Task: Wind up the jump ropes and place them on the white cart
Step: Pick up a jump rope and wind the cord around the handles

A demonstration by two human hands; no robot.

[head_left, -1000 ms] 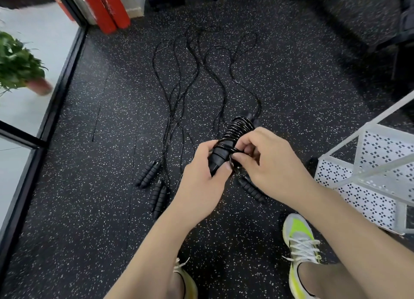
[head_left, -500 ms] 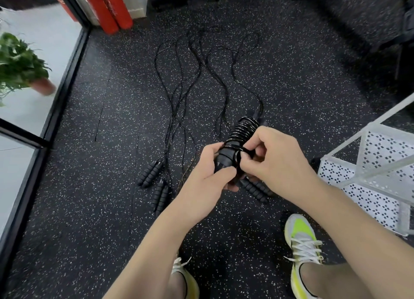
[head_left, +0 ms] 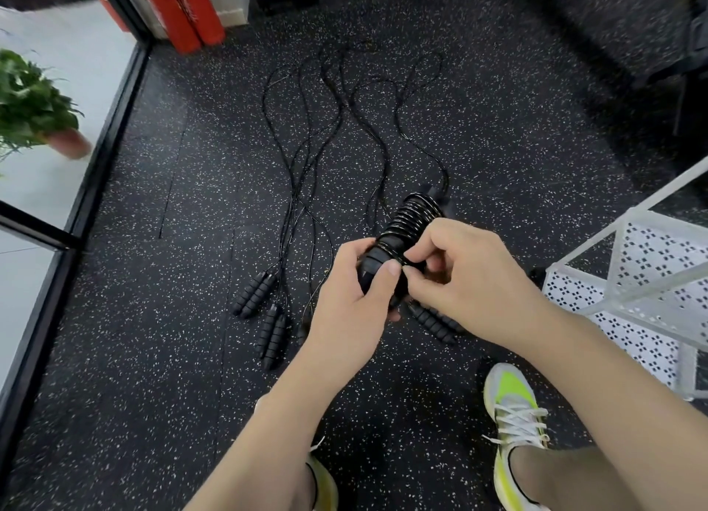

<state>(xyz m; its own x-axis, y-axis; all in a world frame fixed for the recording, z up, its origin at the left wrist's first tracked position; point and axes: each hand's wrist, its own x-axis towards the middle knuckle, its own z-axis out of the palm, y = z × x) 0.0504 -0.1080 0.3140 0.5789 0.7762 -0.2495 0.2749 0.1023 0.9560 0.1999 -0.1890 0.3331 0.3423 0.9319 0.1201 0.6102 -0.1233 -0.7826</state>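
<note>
The left hand (head_left: 350, 299) grips the lower end of the wound rope (head_left: 406, 230), thumb across it; the right hand (head_left: 467, 276) pinches its cord. The bundle is held above the floor (head_left: 172, 319), long axis slanting up-right, away from the person. Loose ropes (head_left: 306, 158) lie lengthwise on the floor; the cart (head_left: 651, 280) stands at the right

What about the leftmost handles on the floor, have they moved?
No. The leftmost handles lie just as far right of the floor seam.
</note>
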